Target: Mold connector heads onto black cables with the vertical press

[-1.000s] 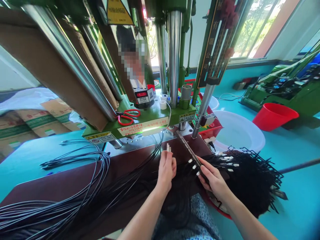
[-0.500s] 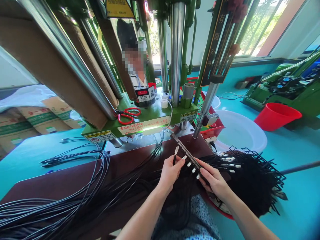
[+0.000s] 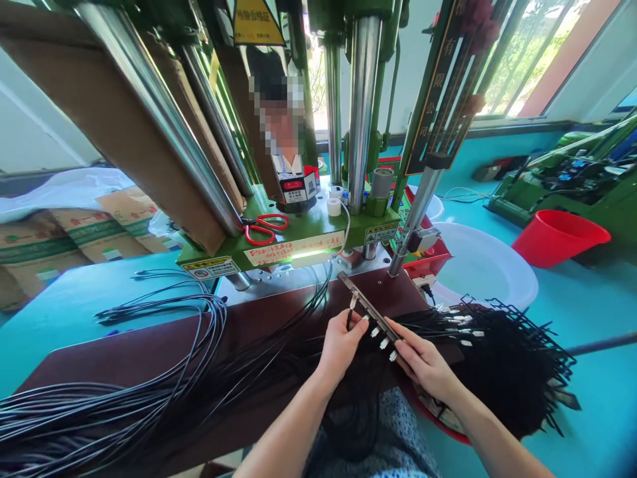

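Observation:
My right hand (image 3: 423, 355) is closed around the lower end of a narrow dark metal bar (image 3: 369, 307), which slants up and away to the left. Several silver cable plugs (image 3: 383, 343) sit in a row along the bar's near-left side. Between the thumb and fingers of my left hand (image 3: 342, 345) is a black cable with a silver plug (image 3: 353, 300), its tip touching or very near the bar's upper part. Black cables (image 3: 293, 362) trail from the hands across the brown tabletop (image 3: 199, 352).
A green press (image 3: 318, 245) with steel columns stands ahead, red-handled scissors (image 3: 266, 229) on its ledge. Coiled cables (image 3: 164, 398) lie left. A heap of black cables (image 3: 502, 372) with plugs is at right, near a white tub (image 3: 517, 279) and red bucket (image 3: 560, 239).
The plug in my left hand has come closer to the upper part of the bar. Both hands keep their hold, and the whole view has shifted slightly.

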Action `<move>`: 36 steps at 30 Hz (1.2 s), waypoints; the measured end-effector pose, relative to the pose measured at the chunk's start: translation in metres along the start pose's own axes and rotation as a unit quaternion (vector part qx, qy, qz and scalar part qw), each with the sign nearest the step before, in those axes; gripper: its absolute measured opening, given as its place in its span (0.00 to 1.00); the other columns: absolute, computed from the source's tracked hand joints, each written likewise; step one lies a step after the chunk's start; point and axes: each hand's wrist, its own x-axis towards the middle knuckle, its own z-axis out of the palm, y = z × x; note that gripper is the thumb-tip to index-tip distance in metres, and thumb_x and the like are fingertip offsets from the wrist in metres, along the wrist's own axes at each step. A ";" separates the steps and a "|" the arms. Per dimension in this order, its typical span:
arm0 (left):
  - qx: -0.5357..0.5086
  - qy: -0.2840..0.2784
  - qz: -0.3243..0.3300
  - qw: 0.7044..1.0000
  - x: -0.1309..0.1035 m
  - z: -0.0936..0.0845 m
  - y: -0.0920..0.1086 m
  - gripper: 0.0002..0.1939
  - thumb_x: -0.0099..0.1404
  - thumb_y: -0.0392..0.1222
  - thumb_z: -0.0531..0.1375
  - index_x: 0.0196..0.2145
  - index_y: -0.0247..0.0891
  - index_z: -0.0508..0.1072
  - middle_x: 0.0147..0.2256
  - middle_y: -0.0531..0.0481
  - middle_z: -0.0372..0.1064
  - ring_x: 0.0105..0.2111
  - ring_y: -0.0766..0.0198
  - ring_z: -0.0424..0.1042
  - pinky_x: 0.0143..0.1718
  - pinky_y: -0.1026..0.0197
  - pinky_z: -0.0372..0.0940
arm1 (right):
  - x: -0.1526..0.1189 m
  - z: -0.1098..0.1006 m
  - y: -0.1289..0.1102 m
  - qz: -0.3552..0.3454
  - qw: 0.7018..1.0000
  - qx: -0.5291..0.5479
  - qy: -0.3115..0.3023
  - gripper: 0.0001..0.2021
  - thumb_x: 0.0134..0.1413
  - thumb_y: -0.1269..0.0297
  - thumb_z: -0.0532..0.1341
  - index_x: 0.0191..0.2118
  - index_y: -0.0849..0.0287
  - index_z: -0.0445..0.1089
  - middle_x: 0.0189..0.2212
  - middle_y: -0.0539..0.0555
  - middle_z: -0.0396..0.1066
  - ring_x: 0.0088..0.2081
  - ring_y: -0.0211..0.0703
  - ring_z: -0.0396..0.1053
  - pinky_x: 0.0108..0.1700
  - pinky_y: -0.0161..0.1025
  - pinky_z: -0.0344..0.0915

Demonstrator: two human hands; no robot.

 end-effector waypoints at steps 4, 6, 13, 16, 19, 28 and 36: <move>0.008 0.027 0.036 0.999 0.002 -0.009 0.003 0.19 0.59 0.57 0.48 0.32 0.38 0.63 0.12 0.63 0.48 0.09 0.75 0.46 0.11 0.70 0.42 | -0.002 -0.002 -0.002 0.014 0.999 0.038 0.017 0.29 0.54 0.50 0.55 0.57 0.62 0.56 0.17 0.44 0.51 0.16 0.28 0.47 0.15 0.27 0.43; 0.031 0.039 0.047 0.998 0.003 -0.016 0.004 0.18 0.61 0.57 0.45 0.33 0.39 0.61 0.12 0.63 0.48 0.08 0.74 0.44 0.11 0.69 0.41 | -0.003 -0.004 -0.002 0.027 0.997 0.068 0.035 0.29 0.53 0.51 0.55 0.58 0.60 0.54 0.16 0.43 0.50 0.16 0.28 0.46 0.14 0.26 0.43; 0.275 -0.017 0.128 0.953 0.000 -0.026 0.005 0.15 0.62 0.47 0.48 0.20 0.39 0.56 0.17 0.58 0.51 0.18 0.70 0.51 0.22 0.66 0.45 | -0.001 -0.009 0.001 0.040 0.998 0.056 0.010 0.30 0.53 0.50 0.56 0.58 0.60 0.55 0.14 0.43 0.49 0.16 0.29 0.46 0.14 0.26 0.43; 0.333 -0.010 0.144 0.932 -0.004 -0.023 0.009 0.14 0.62 0.44 0.47 0.20 0.40 0.57 0.17 0.57 0.51 0.18 0.69 0.51 0.23 0.64 0.42 | 0.000 -0.010 0.002 0.044 0.998 0.052 0.001 0.31 0.52 0.49 0.56 0.59 0.60 0.54 0.15 0.43 0.49 0.16 0.29 0.46 0.14 0.26 0.44; 0.367 -0.002 0.145 0.919 -0.005 -0.023 0.009 0.13 0.62 0.43 0.47 0.22 0.41 0.59 0.17 0.56 0.52 0.18 0.67 0.53 0.24 0.63 0.40 | 0.001 -0.010 0.000 0.045 0.998 0.043 0.000 0.31 0.52 0.49 0.56 0.58 0.60 0.54 0.15 0.42 0.48 0.16 0.28 0.46 0.14 0.26 0.44; 0.427 0.009 0.141 0.893 -0.007 -0.029 0.006 0.11 0.63 0.43 0.47 0.24 0.42 0.61 0.17 0.54 0.55 0.19 0.63 0.58 0.24 0.62 0.39 | 0.003 -0.007 -0.003 0.041 0.999 -0.001 -0.026 0.32 0.52 0.48 0.56 0.58 0.61 0.54 0.16 0.43 0.48 0.15 0.28 0.46 0.15 0.28 0.43; 0.198 -0.046 0.064 0.977 -0.001 -0.037 0.009 0.18 0.61 0.53 0.46 0.21 0.39 0.59 0.16 0.56 0.54 0.15 0.70 0.54 0.18 0.67 0.48 | 0.002 -0.005 0.000 0.035 0.999 -0.020 -0.012 0.32 0.51 0.47 0.55 0.57 0.60 0.56 0.17 0.44 0.50 0.16 0.29 0.46 0.15 0.28 0.42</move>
